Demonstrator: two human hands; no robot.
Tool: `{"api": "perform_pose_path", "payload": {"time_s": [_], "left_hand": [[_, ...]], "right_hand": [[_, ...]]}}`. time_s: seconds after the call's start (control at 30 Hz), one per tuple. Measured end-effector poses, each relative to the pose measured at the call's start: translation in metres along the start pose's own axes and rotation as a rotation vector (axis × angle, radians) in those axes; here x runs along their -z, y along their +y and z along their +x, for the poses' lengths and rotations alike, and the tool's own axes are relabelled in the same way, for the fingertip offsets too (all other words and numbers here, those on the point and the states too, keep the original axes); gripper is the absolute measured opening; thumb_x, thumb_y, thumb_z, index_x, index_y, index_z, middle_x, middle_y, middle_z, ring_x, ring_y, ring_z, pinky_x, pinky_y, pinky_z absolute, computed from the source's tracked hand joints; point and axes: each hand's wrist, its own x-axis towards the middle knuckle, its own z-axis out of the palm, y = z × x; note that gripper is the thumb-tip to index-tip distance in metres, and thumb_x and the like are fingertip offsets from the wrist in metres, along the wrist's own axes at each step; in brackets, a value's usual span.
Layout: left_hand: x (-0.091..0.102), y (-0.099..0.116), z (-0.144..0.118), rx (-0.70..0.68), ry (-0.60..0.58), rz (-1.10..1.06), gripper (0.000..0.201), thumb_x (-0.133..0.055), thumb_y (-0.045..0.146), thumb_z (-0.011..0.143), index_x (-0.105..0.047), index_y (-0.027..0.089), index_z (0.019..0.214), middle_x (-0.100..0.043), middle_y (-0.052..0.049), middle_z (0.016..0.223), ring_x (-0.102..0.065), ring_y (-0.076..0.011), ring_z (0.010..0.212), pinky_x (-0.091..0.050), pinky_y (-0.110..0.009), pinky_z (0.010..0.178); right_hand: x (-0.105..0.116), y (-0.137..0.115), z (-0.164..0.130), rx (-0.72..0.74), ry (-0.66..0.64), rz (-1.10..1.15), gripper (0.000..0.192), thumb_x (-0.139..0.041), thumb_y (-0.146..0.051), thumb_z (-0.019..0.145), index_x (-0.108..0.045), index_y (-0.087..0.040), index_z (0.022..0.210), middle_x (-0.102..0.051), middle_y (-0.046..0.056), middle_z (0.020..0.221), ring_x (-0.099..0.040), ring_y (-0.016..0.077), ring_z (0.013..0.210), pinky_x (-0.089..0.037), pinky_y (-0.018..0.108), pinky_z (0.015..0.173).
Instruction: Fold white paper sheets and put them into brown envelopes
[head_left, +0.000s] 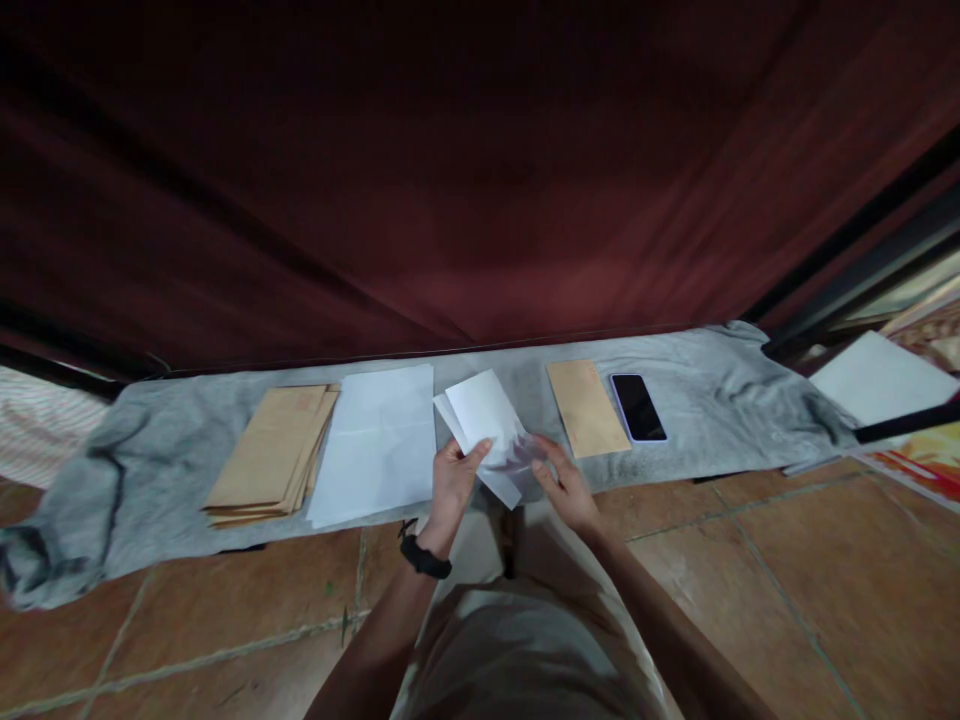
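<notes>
My left hand [453, 482], with a black wristband, grips a folded white paper sheet [486, 415] by its lower left part. My right hand [564, 485] touches the same sheet at its lower right edge, fingers bent on it. The sheet is held just above a grey cloth [150, 470] spread on the floor. Left of the sheet lies a stack of white paper [379, 440], and further left a stack of brown envelopes [274, 450]. A single brown envelope [586, 405] lies to the right.
A black phone [637, 406] lies on the cloth beside the single envelope. A dark red curtain [450, 180] hangs behind. The floor has brown tiles [787, 590]. Another white sheet [877, 380] rests at the far right.
</notes>
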Motion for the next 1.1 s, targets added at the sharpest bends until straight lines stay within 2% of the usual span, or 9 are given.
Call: {"api": "perform_pose_path", "payload": {"time_s": [0.13,0.2,0.3,0.4,0.5,0.6,0.73,0.93,1.1], "left_hand": [[-0.008,0.004,-0.004,-0.013,-0.053,-0.008,0.039,-0.085,0.052,0.061,-0.076,0.016,0.076,-0.075,-0.004,0.075,-0.064,-0.0176,0.067,-0.051,-0.029,0.066],[-0.009,0.005,-0.005,-0.016,-0.067,0.001,0.039,-0.083,0.054,0.063,-0.072,0.017,0.068,-0.071,-0.001,0.067,-0.061,-0.0158,0.063,-0.048,-0.028,0.062],[-0.005,0.005,-0.002,0.018,-0.097,0.007,0.044,-0.080,0.059,0.066,-0.067,0.017,0.063,-0.063,0.001,0.059,-0.056,-0.0139,0.056,-0.043,-0.026,0.055],[0.004,0.006,0.004,0.063,-0.084,-0.036,0.047,-0.080,0.062,0.066,-0.067,0.017,0.065,-0.063,0.001,0.058,-0.056,-0.0136,0.055,-0.044,-0.026,0.056],[0.014,0.008,0.013,0.097,-0.091,-0.072,0.048,-0.086,0.059,0.060,-0.073,0.015,0.073,-0.070,-0.003,0.067,-0.061,-0.0158,0.063,-0.048,-0.028,0.064],[0.024,0.008,0.021,0.096,-0.099,-0.054,0.049,-0.089,0.054,0.055,-0.076,0.014,0.080,-0.076,-0.006,0.079,-0.066,-0.0190,0.072,-0.050,-0.030,0.071],[0.034,0.000,0.025,0.084,-0.031,-0.067,0.054,-0.089,0.054,0.055,-0.078,0.014,0.089,-0.078,-0.010,0.093,-0.070,-0.0237,0.088,-0.052,-0.034,0.082],[0.055,-0.015,0.033,0.027,0.061,0.020,0.046,-0.086,0.052,0.058,-0.075,0.017,0.086,-0.077,-0.007,0.089,-0.070,-0.0252,0.091,-0.054,-0.035,0.082],[0.076,-0.008,0.065,-0.058,0.128,0.184,0.044,-0.084,0.051,0.057,-0.070,0.017,0.082,-0.074,-0.005,0.079,-0.068,-0.0230,0.080,-0.053,-0.033,0.074]], "right_hand": [[-0.020,-0.014,0.004,-0.002,-0.050,0.034,0.065,-0.058,-0.053,0.096,-0.044,-0.027,0.153,-0.048,0.009,0.156,-0.045,0.0253,0.144,-0.036,0.048,0.121],[-0.023,-0.022,0.007,-0.001,-0.049,0.071,0.062,-0.060,-0.054,0.095,-0.051,-0.026,0.149,-0.053,0.010,0.153,-0.049,0.0262,0.141,-0.038,0.047,0.120],[-0.021,-0.030,0.013,-0.104,-0.037,0.180,0.048,-0.054,-0.057,0.096,-0.069,-0.026,0.130,-0.071,0.006,0.129,-0.065,0.0271,0.120,-0.050,0.047,0.108],[-0.014,-0.031,0.018,-0.280,0.073,0.343,0.049,-0.057,-0.064,0.091,-0.077,-0.022,0.106,-0.079,0.005,0.096,-0.072,0.0274,0.094,-0.059,0.042,0.088],[-0.005,-0.023,0.023,-0.419,0.258,0.488,0.051,-0.066,-0.068,0.083,-0.076,-0.018,0.091,-0.076,0.004,0.079,-0.072,0.0254,0.078,-0.060,0.036,0.073],[0.003,-0.009,0.031,-0.490,0.370,0.604,0.051,-0.070,-0.066,0.077,-0.072,-0.018,0.095,-0.076,0.003,0.078,-0.072,0.0243,0.074,-0.058,0.033,0.064],[0.014,0.010,0.044,-0.479,0.498,0.699,0.048,-0.073,-0.060,0.073,-0.067,-0.020,0.100,-0.077,0.004,0.085,-0.073,0.0231,0.075,-0.057,0.030,0.057],[0.023,0.032,0.047,-0.532,0.514,0.699,0.036,-0.078,-0.048,0.068,-0.064,-0.021,0.088,-0.070,-0.002,0.070,-0.063,0.0135,0.053,-0.048,0.023,0.046],[0.016,0.045,0.033,-0.569,0.498,0.635,0.038,-0.081,-0.044,0.061,-0.069,-0.021,0.088,-0.070,-0.002,0.072,-0.062,0.0132,0.056,-0.051,0.025,0.051]]}}
